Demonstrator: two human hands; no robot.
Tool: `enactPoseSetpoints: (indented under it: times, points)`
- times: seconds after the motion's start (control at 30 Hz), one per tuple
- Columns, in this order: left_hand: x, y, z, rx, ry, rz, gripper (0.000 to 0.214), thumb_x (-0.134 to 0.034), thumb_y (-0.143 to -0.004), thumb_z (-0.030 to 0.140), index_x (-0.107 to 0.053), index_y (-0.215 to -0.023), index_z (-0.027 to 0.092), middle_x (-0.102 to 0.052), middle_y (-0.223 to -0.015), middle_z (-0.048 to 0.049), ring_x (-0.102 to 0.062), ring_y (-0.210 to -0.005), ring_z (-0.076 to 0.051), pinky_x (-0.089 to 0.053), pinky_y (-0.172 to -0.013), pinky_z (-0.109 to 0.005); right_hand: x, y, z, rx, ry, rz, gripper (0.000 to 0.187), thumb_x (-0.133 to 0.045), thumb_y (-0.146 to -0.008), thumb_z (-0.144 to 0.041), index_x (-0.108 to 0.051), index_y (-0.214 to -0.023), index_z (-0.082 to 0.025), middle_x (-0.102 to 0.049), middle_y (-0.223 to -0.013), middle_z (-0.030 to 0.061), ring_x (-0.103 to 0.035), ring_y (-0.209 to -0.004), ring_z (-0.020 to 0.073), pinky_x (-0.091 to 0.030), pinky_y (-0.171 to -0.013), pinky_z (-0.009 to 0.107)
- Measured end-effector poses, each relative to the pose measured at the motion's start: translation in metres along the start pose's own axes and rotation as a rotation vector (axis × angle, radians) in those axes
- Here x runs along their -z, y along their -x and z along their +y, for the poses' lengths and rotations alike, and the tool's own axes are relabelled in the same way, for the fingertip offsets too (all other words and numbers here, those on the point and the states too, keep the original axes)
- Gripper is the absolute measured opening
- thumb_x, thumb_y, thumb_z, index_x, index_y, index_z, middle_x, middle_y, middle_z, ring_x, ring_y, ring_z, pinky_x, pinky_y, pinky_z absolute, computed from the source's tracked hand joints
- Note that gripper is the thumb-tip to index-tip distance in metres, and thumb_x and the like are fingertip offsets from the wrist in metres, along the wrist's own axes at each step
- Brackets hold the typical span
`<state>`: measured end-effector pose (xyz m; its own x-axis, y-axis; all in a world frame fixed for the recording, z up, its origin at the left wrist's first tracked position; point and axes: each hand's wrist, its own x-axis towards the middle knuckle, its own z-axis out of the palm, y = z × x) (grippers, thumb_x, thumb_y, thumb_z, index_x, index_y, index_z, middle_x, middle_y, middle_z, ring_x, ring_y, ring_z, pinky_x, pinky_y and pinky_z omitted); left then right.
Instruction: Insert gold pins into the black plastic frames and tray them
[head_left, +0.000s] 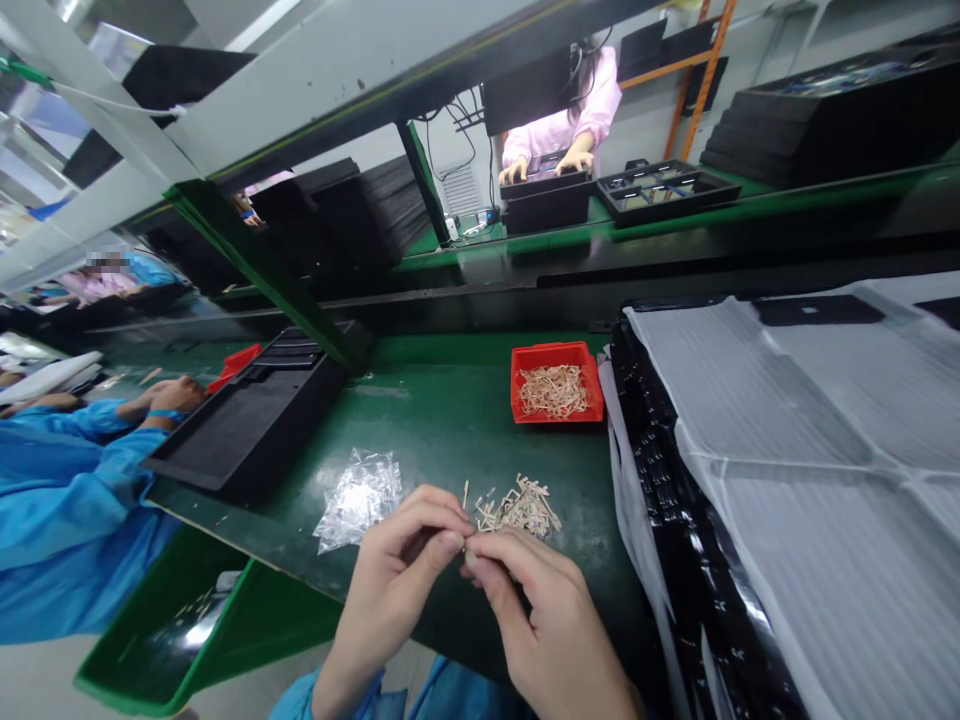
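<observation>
My left hand (409, 555) and my right hand (536, 605) meet fingertip to fingertip above the table's front part. Both are closed in a pinch, and what sits between the fingertips is too small and covered to name. Just beyond my right hand lies a loose pile of small beige strip-like parts (525, 508), partly covered by my fingers. A bunch of clear plastic bags (360, 498) rests to the left of my left hand. Farther back, a red bin (559, 415) holds many similar thin beige pieces (555, 390).
Stacked black trays under grey-white sheeting (810, 480) stand along the right. A black tray (247, 420) lies on the green table (427, 390) at left, near a co-worker's blue sleeve (67, 490). Below is a green bin (217, 630). Across, a person in pink (559, 125) handles black trays.
</observation>
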<state>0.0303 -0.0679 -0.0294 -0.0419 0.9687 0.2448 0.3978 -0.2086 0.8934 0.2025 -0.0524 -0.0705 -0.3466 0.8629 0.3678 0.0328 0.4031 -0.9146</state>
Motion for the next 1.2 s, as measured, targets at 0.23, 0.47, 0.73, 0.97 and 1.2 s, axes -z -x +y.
enactPoseSetpoints:
  times: [0.23, 0.47, 0.73, 0.97, 1.2]
  points:
    - [0.000, 0.007, -0.001, 0.056, -0.017, 0.093, 0.008, -0.074, -0.097, 0.022, -0.077, -0.096, 0.029, -0.070, -0.118, -0.0048, -0.073, -0.100, -0.017, -0.061, -0.074, -0.020, -0.001, -0.002, -0.001, 0.015, 0.062, 0.004, 0.022, -0.050, -0.104, -0.015, -0.066, -0.092, -0.024, -0.072, -0.084, -0.0008, -0.069, -0.077, 0.0144, -0.052, -0.071, 0.025]
    - [0.001, 0.013, -0.001, 0.021, -0.135, 0.085, 0.015, -0.071, -0.099, 0.026, -0.085, -0.094, 0.031, -0.076, -0.124, -0.0082, -0.071, -0.117, -0.027, -0.059, -0.094, -0.034, -0.003, -0.002, -0.002, 0.045, 0.069, 0.042, 0.020, -0.052, -0.103, -0.013, -0.066, -0.094, -0.024, -0.072, -0.085, -0.0005, -0.069, -0.078, 0.0144, -0.053, -0.072, 0.026]
    - [-0.008, 0.014, 0.000, 0.030, -0.074, 0.177, 0.018, -0.070, -0.099, 0.021, -0.082, -0.087, 0.026, -0.077, -0.113, -0.0067, -0.073, -0.111, -0.024, -0.059, -0.088, -0.029, -0.005, -0.003, 0.002, 0.111, 0.111, 0.052, 0.020, -0.051, -0.103, -0.011, -0.065, -0.097, -0.023, -0.071, -0.085, -0.0002, -0.068, -0.077, 0.0153, -0.052, -0.071, 0.027]
    - [-0.003, 0.008, -0.008, 0.002, 0.220, 0.511, 0.025, -0.065, -0.106, 0.035, -0.075, -0.087, 0.023, -0.069, -0.111, -0.0013, -0.061, -0.073, -0.009, -0.056, -0.062, -0.019, 0.004, -0.003, -0.007, 0.140, 0.083, 0.122, 0.022, -0.051, -0.100, -0.008, -0.067, -0.098, -0.023, -0.071, -0.080, 0.0009, -0.067, -0.072, 0.0160, -0.054, -0.068, 0.029]
    - [0.005, -0.004, -0.011, 0.065, 0.432, 0.595, 0.036, -0.079, -0.092, 0.058, -0.082, -0.094, 0.022, -0.073, -0.104, -0.0009, -0.059, -0.062, -0.006, -0.055, -0.056, -0.017, 0.010, 0.003, -0.022, 0.167, 0.068, 0.365, 0.032, -0.057, -0.093, 0.001, -0.067, -0.105, -0.027, -0.072, -0.077, -0.0007, -0.067, -0.064, 0.0147, -0.054, -0.060, 0.029]
